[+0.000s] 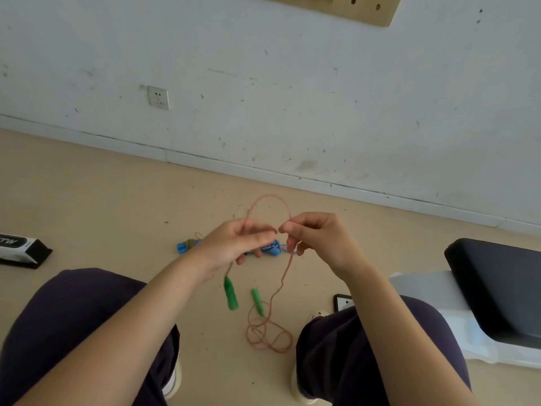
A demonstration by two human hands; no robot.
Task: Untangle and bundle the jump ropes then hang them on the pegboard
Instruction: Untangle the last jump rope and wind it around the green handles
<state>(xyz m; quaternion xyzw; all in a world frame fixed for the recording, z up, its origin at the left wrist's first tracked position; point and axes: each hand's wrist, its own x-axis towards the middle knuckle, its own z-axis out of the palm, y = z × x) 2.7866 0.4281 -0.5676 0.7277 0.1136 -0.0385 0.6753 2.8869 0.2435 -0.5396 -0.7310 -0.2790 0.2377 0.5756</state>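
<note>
Where the beige floor [87, 200] meets a scuffed white wall [292, 98], seen from above: two bare forearms reaching forward between dark-trousered knees. Left hand [237, 244] at centre, fingers curled round a thin orange jump rope [288, 271]. Right hand [317, 240] just beside it at 3 o'clock, thumb and forefinger pinching the same rope, fingertips of both hands almost touching. Rope arching in a loop above the hands toward 12 o'clock. Hanging from the left hand at 6 o'clock, a green handle [230, 294], clear of the floor as far as can be told. Second green handle [257, 301] just to its right, lying on the floor. From the right hand, rope trailing down to a loose tangle of coils [269, 335] on the floor at 6 o'clock. Beyond the hands, partly hidden, a blue-handled rope [184, 247] with blue-and-white cord on the floor. Pegboard corner [366, 10], pale wood with holes, on the wall at 12 o'clock, well apart. Wall socket [158, 97] at 10 o'clock. Black-and-white package [20, 250] at 9 o'clock. Black padded seat [497, 288] at 3 o'clock, a phone-like device [343, 301] near the right knee.
</note>
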